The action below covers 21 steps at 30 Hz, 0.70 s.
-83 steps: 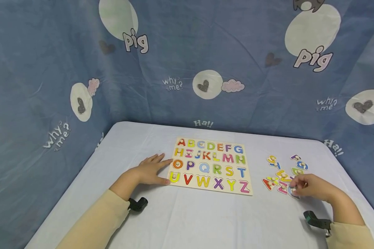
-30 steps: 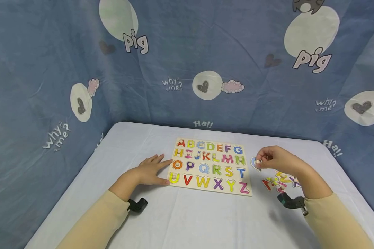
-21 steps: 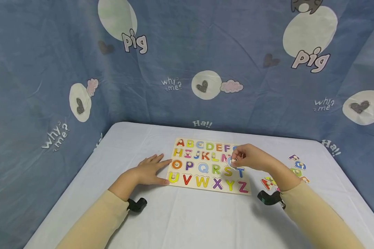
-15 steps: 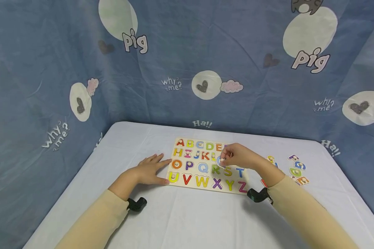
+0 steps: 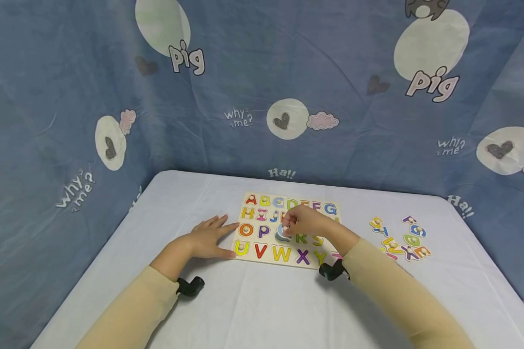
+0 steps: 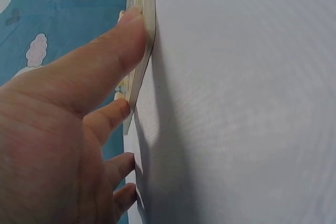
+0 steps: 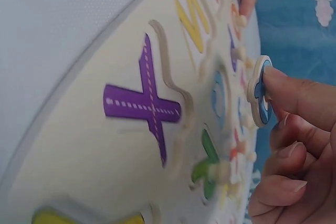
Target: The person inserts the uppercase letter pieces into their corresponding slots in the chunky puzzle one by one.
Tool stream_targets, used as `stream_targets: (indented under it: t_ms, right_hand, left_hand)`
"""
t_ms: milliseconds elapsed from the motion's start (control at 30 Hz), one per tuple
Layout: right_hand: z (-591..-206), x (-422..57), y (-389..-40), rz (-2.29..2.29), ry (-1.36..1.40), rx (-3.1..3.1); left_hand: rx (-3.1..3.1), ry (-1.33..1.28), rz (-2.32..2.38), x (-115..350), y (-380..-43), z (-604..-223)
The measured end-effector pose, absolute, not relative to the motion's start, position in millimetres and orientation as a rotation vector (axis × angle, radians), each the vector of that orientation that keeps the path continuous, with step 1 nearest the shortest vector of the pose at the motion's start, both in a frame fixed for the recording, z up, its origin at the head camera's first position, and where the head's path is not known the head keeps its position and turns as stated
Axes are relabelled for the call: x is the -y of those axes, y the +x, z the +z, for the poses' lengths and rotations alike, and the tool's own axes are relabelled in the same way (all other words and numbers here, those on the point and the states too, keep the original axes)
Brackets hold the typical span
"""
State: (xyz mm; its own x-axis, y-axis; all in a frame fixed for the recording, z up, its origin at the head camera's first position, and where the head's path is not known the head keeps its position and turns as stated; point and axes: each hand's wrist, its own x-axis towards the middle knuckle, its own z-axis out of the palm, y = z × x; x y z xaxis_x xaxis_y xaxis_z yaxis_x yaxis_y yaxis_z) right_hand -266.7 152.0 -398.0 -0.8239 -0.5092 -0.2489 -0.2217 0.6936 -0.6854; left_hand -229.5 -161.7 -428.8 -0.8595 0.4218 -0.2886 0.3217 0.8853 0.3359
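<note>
My right hand (image 5: 304,220) pinches a blue letter Q puzzle piece (image 7: 257,90) between thumb and fingers, its other fingers curled in. The piece is tilted close over the blue Q recess (image 7: 218,95) in the third row of the wooden alphabet board (image 5: 268,241). My left hand (image 5: 206,238) lies spread at the board's left side, thumb and index finger touching its edge. In the left wrist view the thumb (image 6: 113,51) presses on the board's rim. Knobbed letters such as the orange O (image 5: 246,230) sit in their recesses. My right hand covers some second-row letters.
Right of the board lie several loose letter pieces, among them a yellow W (image 5: 390,244), a blue G (image 5: 417,230), a green D (image 5: 412,240) and a purple X (image 5: 409,252). A white cloth (image 5: 227,310) covers the table; a blue printed curtain (image 5: 244,72) hangs behind.
My right hand took the blue Q from the loose pieces on the right and carried it left over the board to the Q recess. My left hand stayed in place.
</note>
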Motion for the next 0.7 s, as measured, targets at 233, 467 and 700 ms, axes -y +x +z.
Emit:
stream_targets:
  t_ms: [233,467,700]
  right_hand:
    - [-407.9,-139.9,-269.0,-0.871,-0.482,-2.511]
    - [-416.1,-137.4,-271.7,-0.804,-0.44,-2.562]
    - [-418.7,-138.6,-270.5,-0.813,-0.427,-2.55]
  left_hand:
    - [-2.7,0.56,0.401,161.7,-229.1,-428.9]
    - [-2.707,0.557,0.4,161.5,-229.1,-429.2]
    - [-2.705,0.551,0.4,162.5,-230.1,-431.3]
